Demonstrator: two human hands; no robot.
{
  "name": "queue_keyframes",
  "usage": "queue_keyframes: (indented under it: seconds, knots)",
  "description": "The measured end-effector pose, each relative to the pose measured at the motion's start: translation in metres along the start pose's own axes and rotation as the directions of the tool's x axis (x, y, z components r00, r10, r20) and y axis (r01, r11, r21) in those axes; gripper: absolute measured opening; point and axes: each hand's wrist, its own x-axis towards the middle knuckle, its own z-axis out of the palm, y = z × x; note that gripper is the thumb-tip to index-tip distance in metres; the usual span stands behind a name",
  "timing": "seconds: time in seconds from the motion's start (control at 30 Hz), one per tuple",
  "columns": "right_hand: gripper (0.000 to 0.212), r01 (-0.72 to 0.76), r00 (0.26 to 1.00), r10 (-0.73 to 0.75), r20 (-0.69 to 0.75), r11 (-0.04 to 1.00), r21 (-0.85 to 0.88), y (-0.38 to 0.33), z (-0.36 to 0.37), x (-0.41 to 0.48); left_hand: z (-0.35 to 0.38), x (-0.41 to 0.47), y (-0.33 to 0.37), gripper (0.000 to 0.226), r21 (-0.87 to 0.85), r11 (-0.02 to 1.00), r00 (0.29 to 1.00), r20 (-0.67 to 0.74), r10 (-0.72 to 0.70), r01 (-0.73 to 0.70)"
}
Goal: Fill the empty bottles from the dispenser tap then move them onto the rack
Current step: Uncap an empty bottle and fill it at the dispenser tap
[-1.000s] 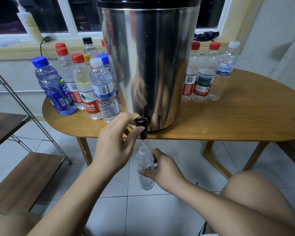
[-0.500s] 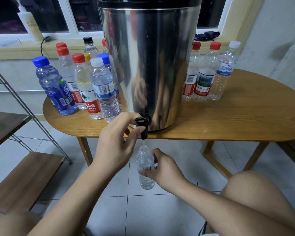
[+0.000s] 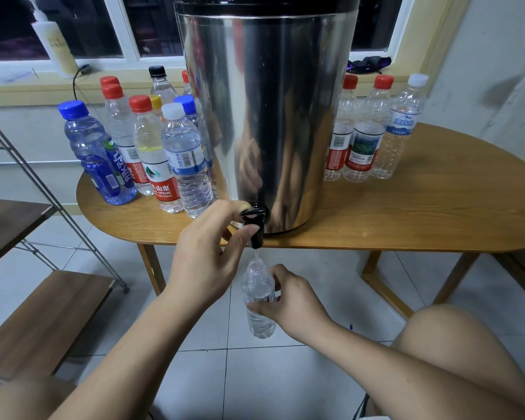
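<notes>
Left hand pinches the tap; right hand grips the apparently uncapped bottle beneath.

We saw a white pump bottle on the windowsill, and a dark bundle lay further right.

One wooden table bearing a steel dispenser. Left of the dispenser, capped bottles cluster; right of it, three bottles.
</notes>
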Motion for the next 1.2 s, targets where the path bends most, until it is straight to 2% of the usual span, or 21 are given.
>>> queue_keyframes:
  seconds: [1.2]
  knots:
    - [0.055, 0.007, 1.000, -0.007, -0.001, 1.000, -0.016, -0.0021, -0.0019, -0.0008, -0.0008, 0.0003, 0.0012, 0.017, 0.008, 1.000, 1.000, 0.011, 0.002, -0.002]
